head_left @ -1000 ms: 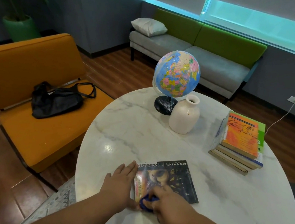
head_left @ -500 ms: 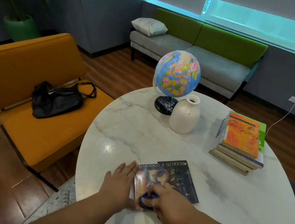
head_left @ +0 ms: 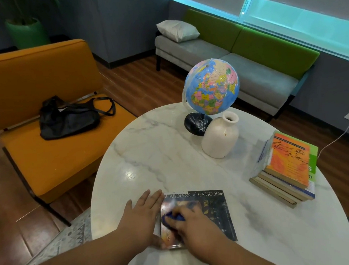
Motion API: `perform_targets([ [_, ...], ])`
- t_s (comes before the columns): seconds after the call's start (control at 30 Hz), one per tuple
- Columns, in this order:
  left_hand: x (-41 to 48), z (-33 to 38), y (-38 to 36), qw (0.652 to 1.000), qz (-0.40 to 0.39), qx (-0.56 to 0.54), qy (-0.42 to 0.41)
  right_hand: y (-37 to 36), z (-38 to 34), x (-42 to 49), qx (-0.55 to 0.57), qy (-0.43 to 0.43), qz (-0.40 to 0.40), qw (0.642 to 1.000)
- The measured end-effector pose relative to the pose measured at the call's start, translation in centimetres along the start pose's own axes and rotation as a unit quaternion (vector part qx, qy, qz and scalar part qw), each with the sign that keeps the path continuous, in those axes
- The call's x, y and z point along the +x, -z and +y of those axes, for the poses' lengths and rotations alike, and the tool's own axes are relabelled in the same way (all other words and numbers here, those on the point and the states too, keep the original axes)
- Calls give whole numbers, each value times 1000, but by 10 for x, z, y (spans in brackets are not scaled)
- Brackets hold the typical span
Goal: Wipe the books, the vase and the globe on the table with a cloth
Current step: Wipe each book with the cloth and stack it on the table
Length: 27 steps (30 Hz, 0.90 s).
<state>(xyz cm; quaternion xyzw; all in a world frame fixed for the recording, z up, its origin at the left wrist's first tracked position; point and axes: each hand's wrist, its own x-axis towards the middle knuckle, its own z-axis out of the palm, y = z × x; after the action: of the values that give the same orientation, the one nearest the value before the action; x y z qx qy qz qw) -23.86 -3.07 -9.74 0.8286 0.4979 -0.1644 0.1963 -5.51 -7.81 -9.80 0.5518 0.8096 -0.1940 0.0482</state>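
Observation:
A dark book (head_left: 215, 210) titled Guardians of Ga'Hoole lies flat near the front of the round marble table (head_left: 150, 155). My left hand (head_left: 144, 216) lies flat with straight fingers against the book's left edge. My right hand (head_left: 191, 221) holds a small blue cloth (head_left: 172, 217) bunched under its fingers on the cover. A globe (head_left: 211, 86) on a black base stands at the table's far side. In front of the globe stands a cream vase (head_left: 220, 137). A stack of books (head_left: 286, 169) with an orange one on top sits at the right.
An orange seat (head_left: 51, 155) with a black bag (head_left: 69, 118) on it stands left of the table. A grey and green bench (head_left: 236, 57) with a white pillow runs under the window behind. A wall socket and cable are at the right.
My right hand has slid the blue cloth a little up the book cover. My left hand stays at the book's left edge.

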Motion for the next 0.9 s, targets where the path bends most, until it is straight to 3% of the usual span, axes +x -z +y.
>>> perform_targets([
  [0.1, -1, 1, 0, 1000, 2, -2, 2, -2, 3, 2, 1, -26, 16, 1000],
  [0.33, -1, 0, 3, 1000, 3, -4, 3, -6, -16, -6, 3, 40, -24, 999],
  [0.53, -2, 3, 6, 1000, -10, 1, 5, 7, 2, 11, -5, -53, 2, 999],
  [0.73, -2, 0, 3, 1000, 7, 7, 0, -1, -18, -2, -24, 26, -53, 998],
  [0.9, -2, 2, 4, 1000, -4, -3, 4, 16, -14, 19, -14, -10, -29, 999],
])
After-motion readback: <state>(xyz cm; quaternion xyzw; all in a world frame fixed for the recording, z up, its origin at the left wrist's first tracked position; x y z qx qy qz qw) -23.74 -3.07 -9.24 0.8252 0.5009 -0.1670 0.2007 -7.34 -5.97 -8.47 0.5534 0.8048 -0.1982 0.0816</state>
